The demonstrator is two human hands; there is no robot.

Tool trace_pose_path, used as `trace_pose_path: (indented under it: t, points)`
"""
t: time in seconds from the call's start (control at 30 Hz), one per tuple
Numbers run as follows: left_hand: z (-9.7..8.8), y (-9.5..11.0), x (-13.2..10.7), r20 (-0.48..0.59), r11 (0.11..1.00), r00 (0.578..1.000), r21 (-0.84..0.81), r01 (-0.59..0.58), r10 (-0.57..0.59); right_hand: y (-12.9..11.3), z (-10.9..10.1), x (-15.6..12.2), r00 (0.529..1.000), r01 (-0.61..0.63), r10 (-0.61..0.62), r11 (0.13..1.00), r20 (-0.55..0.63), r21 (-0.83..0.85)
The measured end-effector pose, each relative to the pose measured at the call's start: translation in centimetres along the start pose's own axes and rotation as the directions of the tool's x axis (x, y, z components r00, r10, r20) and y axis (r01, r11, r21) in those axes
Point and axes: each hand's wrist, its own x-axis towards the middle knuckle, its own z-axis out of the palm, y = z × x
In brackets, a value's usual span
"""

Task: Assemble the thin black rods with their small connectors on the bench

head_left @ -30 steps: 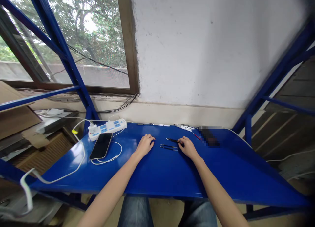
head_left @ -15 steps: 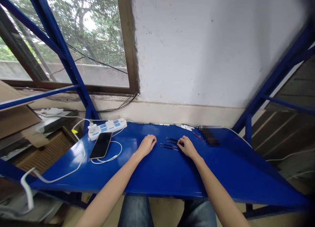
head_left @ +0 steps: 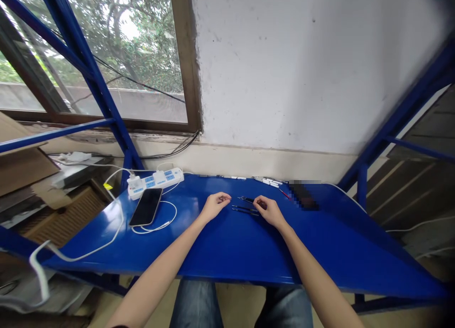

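On the blue table, a little behind its middle: right hand laid palm down, thumb and forefinger closed on the near end of the upper black rod; rod stretched leftward from the fingertips, lying low along the tabletop, its far tip pointing toward the left hand; impossible to tell whether lifted clear of the surface or resting on it.

Just in front of that rod, and nearly parallel to it: two thin black rods, flat on the table, close to the right fingertips but untouched, lying in the gap between both hands.

To the left of the rods: left hand, resting on its outer edge, fingers curled loosely inward; no telling whether anything sits inside the curl; apart from all three rods, nearest to the free tip of the upper one.

Farther left, well apart from the hands: phone lying face up, white cable looped beside it, power strip just behind.

Along the rear edge, behind the right hand: small white pieces and a red stick.
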Motion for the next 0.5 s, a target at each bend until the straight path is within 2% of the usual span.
trace_pose_path:
  t: [0.13, 0.5]
  points:
    - [0.24, 0.21, -0.15, 0.029, 1.000, 1.000, 0.007, 0.004, -0.005, -0.69, 0.22, -0.10, 0.998, 0.057, -0.055, 0.996, 0.036, -0.069]
    - [0.60, 0.34, -0.45, 0.075, 0.999, 0.997, 0.053, -0.010, 0.006, -1.09, 0.61, -0.20, 0.994, 0.099, -0.093, 0.990, 0.063, -0.096]
